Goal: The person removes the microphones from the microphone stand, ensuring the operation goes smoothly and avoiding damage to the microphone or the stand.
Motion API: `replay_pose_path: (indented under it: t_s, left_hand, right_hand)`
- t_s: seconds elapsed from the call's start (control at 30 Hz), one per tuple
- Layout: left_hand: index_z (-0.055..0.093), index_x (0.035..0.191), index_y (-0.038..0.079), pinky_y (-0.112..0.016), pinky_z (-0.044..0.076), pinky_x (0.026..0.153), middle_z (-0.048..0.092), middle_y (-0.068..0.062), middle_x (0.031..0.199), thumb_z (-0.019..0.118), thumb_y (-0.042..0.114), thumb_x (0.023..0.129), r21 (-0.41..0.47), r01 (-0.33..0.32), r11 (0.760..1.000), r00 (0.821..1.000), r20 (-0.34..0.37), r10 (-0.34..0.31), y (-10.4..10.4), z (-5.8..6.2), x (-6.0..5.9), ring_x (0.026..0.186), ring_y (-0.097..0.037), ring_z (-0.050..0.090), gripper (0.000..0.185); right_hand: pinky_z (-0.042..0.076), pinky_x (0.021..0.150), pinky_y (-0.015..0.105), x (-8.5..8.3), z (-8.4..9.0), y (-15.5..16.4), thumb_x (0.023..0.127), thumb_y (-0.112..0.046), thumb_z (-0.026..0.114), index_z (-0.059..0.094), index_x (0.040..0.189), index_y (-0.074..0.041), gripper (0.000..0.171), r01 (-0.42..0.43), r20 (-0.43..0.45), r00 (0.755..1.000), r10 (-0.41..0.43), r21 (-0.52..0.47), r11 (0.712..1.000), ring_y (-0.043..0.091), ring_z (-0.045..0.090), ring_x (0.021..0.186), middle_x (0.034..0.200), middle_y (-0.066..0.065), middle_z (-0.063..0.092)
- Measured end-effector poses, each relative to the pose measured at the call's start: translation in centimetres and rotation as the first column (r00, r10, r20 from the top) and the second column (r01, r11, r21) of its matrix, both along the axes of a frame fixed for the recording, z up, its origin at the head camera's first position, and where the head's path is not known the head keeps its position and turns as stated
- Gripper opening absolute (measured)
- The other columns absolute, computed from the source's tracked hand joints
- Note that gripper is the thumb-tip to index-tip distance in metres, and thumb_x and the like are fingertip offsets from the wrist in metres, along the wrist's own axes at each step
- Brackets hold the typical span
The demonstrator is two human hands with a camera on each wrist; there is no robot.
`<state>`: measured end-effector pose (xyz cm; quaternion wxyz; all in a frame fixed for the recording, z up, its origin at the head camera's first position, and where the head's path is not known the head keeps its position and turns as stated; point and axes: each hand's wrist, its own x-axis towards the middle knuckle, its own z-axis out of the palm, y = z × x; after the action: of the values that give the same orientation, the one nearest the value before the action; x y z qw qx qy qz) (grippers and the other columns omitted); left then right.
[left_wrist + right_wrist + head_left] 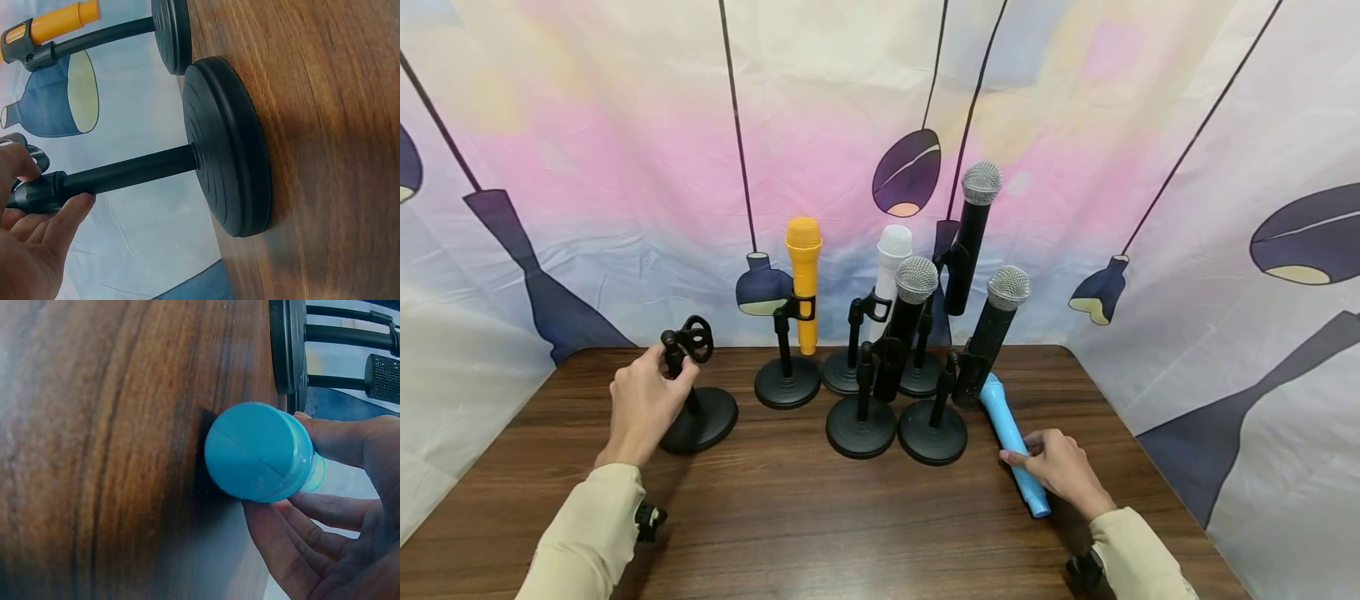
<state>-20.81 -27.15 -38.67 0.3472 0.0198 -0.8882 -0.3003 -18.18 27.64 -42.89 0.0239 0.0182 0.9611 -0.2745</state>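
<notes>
At the left of the table my left hand [643,400] grips a black microphone stand [703,417] high on its post, just below the clip [695,337]. The clip holds no microphone, and in the left wrist view the round base [228,147] stands on the wood. My right hand [1060,467] pinches a light blue microphone [1011,437] near its lower end, thumb on one side and fingers on the other. This microphone lies slanted, its head toward the back. In the right wrist view its round blue end [250,452] faces the camera, close over the tabletop.
Between the hands, several stands hold microphones: a yellow one [805,267], a white one [891,254], and black ones with silver heads, the tallest [973,233] at the back. A printed cloth [647,167] hangs behind the brown table [760,508].
</notes>
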Motion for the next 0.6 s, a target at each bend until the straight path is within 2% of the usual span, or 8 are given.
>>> replay_pose_path:
  t_s: [0.2,0.3,0.4,0.5,0.6]
  left_hand:
    - [0.065,0.099,-0.004,-0.059,0.044,0.065,0.071,-0.026,0.084,0.065,0.015,0.095,-0.01,0.016,1.0,0.999,0.049,-0.015,-0.4,0.2,0.3,0.068,-0.043,0.062,0.019]
    - [0.063,0.115,-0.006,-0.062,0.045,0.071,0.071,-0.03,0.1,0.065,0.015,0.097,-0.024,0.039,0.999,0.994,0.099,-0.036,-0.7,0.6,0.9,0.083,-0.048,0.065,0.028]
    - [0.053,0.136,-0.007,-0.066,0.043,0.082,0.065,-0.034,0.119,0.063,0.015,0.097,-0.023,0.052,0.998,0.989,0.142,-0.049,-0.8,1.1,1.7,0.102,-0.051,0.062,0.046]
    - [0.044,0.146,-0.007,-0.068,0.039,0.09,0.058,-0.034,0.132,0.061,0.018,0.098,-0.014,0.047,0.999,0.99,0.136,-0.045,-0.9,1.7,2.5,0.114,-0.053,0.056,0.057]
    - [0.047,0.145,-0.005,-0.067,0.039,0.087,0.058,-0.031,0.134,0.061,0.017,0.098,-0.009,0.044,0.999,0.997,0.065,-0.043,-0.8,2.5,3.3,0.113,-0.052,0.055,0.054]
  right_hand:
    - [0.055,0.079,0.051,0.0,0.2,0.0,0.086,-0.055,0.077,0.068,0.119,0.009,0.072,-0.021,0.01,1.0,0.021,0.025,0.999,0.031,0.068,0.093,0.103,0.014,0.072]
    - [0.054,0.079,0.05,0.1,0.4,0.0,0.087,-0.056,0.076,0.069,0.118,0.008,0.071,-0.04,-0.002,0.999,0.04,0.021,0.999,0.029,0.067,0.092,0.101,0.012,0.071]
    - [0.054,0.078,0.05,0.4,0.8,0.1,0.089,-0.053,0.075,0.07,0.116,0.006,0.066,-0.042,-0.029,0.999,0.043,0.018,0.999,0.027,0.067,0.09,0.099,0.01,0.071]
    - [0.052,0.08,0.051,0.7,1.3,0.4,0.09,-0.051,0.074,0.07,0.116,0.005,0.062,-0.029,-0.056,0.998,0.03,0.011,1.0,0.027,0.066,0.092,0.1,0.01,0.069]
    - [0.052,0.081,0.051,1.1,1.7,0.5,0.091,-0.049,0.074,0.069,0.118,0.003,0.059,-0.025,-0.078,0.997,0.025,0.007,1.0,0.027,0.065,0.094,0.101,0.009,0.069]
